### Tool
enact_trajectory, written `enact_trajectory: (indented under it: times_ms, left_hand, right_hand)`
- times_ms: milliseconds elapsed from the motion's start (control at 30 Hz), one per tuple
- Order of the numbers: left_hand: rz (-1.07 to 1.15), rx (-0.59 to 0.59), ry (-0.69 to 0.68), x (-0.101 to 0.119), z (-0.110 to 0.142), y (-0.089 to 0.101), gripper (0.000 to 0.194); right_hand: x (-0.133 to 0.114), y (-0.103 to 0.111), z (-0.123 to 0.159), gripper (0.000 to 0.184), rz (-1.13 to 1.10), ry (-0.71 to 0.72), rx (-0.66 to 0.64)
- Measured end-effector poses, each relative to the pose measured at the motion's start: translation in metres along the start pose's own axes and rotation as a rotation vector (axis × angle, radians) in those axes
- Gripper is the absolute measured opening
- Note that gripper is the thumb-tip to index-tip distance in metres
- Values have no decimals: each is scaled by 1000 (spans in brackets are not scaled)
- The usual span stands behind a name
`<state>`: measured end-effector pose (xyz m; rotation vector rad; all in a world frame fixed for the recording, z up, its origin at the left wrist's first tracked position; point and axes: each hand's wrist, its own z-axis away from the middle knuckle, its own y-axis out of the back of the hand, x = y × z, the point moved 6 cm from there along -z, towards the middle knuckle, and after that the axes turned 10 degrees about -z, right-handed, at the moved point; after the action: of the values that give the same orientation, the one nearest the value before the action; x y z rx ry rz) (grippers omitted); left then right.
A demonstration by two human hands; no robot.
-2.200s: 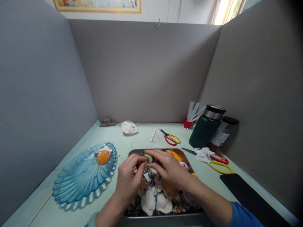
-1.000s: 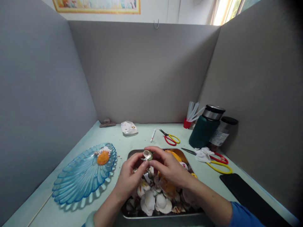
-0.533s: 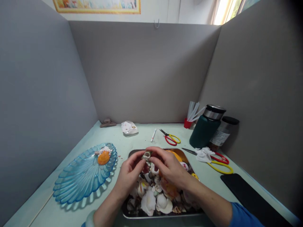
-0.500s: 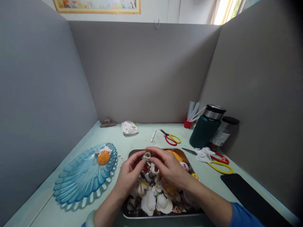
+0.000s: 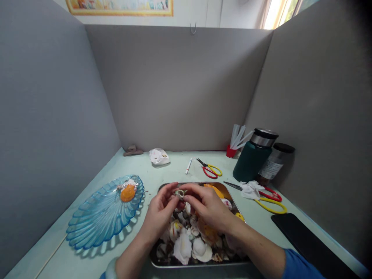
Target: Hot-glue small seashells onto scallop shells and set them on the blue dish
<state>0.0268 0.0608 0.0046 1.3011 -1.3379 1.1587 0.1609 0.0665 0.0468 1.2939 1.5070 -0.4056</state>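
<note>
At the near edge of the worktop [image 5: 151,176] sits a metal tray [image 5: 197,265] heaped with seashells [image 5: 190,244], white scallops nearest, darker and orange ones further in. Both forearms come in over it, the right one in a blue sleeve [image 5: 299,265]. The left hand [image 5: 159,215] and the right hand [image 5: 208,207] meet above the tray's far half, their fingertips pinched together on one small snail shell [image 5: 180,192], pale with a greenish-brown rim, held just clear of the heap. Each hand is closed on that shell from its own side.

To the left of the tray, just beside it, lies a blue glass shell-shaped dish [image 5: 101,215], with an orange scallop shell [image 5: 128,193] and some small pale bits at its far end. Along the right edge lies a flat black object [image 5: 308,242]. Beyond it, large scissors with red and yellow handles [image 5: 271,201] lie with a crumpled white tissue [image 5: 250,190] on the blades.

Further back, a smaller pair of red and yellow scissors [image 5: 210,170] lies past the tray, with a small white stick [image 5: 188,166] just left of it. Towards the far right corner stand a dark green flask with a steel top [image 5: 251,161], a dark-lidded jar [image 5: 274,164] touching or just beside it, and a red cup of white strips [image 5: 234,145]. By the far edge lie a crumpled white wrapper [image 5: 158,156] and a brown hair clip [image 5: 132,150] near the far left corner. Grey partition panels [image 5: 180,85] enclose the worktop on three sides.
</note>
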Motion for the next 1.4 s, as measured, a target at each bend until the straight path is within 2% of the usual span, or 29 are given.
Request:
enact_trajectory:
  times_ms: [267,667,933,1133,1400]
  left_hand:
    - [48,-47,23,-5,-2,-2,41]
    - [-48,-98,-40,1,-1,-2,30]
    - [-26,-76,53,-7,-2,-1,37]
    - [-40,-56,43,-6,-1,0,40]
    - [-108,-47,21,-4,-1,0,43]
  right_hand:
    - [-4,0,0,29,52,56,-21]
    - [1,0,0,25,26,4,2]
    - [0,-2,1,23,29,8,-23]
    - [-3,-2,1,29,64,36,-24]
    - [-2,-1,2,24,57,12,-24]
